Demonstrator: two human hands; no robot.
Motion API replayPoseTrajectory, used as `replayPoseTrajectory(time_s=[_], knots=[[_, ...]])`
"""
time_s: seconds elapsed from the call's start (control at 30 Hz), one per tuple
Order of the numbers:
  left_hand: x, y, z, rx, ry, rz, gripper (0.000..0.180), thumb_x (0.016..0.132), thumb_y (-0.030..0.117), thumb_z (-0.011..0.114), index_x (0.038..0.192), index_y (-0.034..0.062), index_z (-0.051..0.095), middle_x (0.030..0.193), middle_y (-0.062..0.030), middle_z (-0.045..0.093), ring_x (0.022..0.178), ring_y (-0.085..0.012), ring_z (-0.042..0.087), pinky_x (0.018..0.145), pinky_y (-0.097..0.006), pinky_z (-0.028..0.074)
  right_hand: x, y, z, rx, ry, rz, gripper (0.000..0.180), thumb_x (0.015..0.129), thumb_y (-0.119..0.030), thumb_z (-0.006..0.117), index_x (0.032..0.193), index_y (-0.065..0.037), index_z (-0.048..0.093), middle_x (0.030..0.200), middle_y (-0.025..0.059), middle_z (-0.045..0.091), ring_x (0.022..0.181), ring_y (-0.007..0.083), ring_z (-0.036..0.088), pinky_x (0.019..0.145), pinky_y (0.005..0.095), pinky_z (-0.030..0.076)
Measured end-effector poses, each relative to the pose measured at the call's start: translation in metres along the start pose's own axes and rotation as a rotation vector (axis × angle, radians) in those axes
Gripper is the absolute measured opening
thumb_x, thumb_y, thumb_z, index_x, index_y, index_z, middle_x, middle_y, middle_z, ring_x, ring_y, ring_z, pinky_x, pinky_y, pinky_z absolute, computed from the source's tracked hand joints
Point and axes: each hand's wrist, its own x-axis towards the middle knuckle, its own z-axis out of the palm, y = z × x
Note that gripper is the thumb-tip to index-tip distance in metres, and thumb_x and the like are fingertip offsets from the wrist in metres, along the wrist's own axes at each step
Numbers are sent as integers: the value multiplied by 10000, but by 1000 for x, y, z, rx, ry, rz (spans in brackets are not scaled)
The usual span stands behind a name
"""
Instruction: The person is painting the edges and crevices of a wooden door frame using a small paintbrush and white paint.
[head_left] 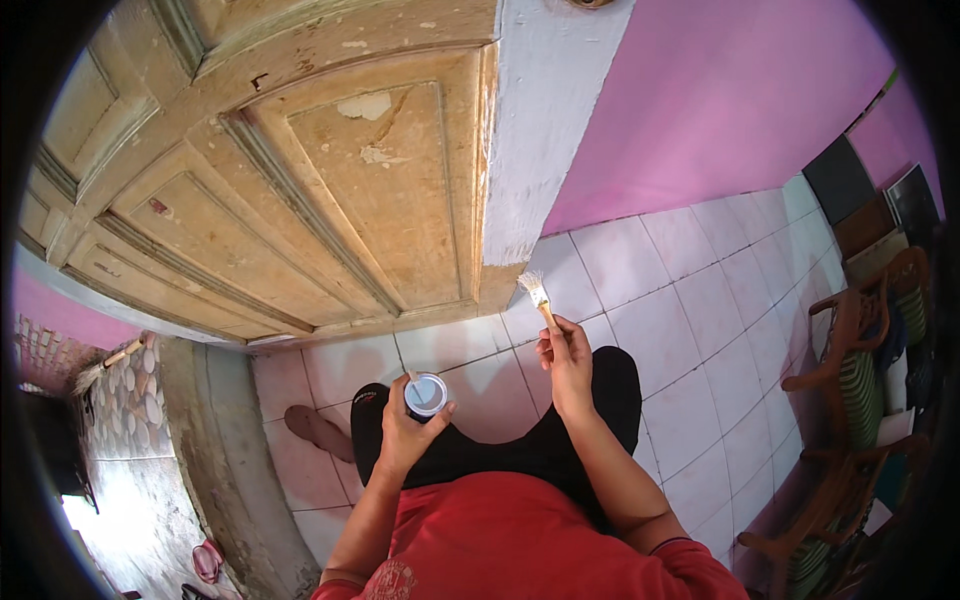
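My left hand [404, 432] is wrapped round a small paint can [427, 395] with pale grey-blue paint inside, held above my left knee. In my right hand [568, 368] is a paintbrush [542, 300], gripped by its wooden handle with the pale bristles pointing up and away. The bristle tip is near the bottom corner of a wooden door [380, 190], seemingly just apart from it. Light grey-white paint covers the door's edge strip [540, 120] down to near the bottom, where bare wood shows. The panelled face is worn yellow-brown wood with chipped patches.
White floor tiles [690, 300] surround me, with a pink wall [720, 90] behind the door. Carved wooden chairs [850, 350] with striped cushions stand at the right. A brown sandal [318, 432] lies by my left knee. A concrete threshold [225, 430] and a broom [112, 362] are at the left.
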Motion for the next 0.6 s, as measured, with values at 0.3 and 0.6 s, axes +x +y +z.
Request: replayPoseTrajectory(time_s=[0.3,0.6], knots=[[0,4,0,-8,-9,0,605,756,191,882,1198,-8,519,1008,-132,691,932,-206,697,833,-324,546,16,-18,31,116,15,-74,214,1054,-107,512,1236,-1,550,973,59,619,721,93,546,570,246,423],[-1,-2,-3,0,8,-9,609,754,197,879,1200,-14,521,1008,-141,683,926,-221,695,825,-333,546,15,-34,-12,-687,-64,-260,183,946,-124,658,1093,-17,679,786,8,636,667,62,543,607,239,442]])
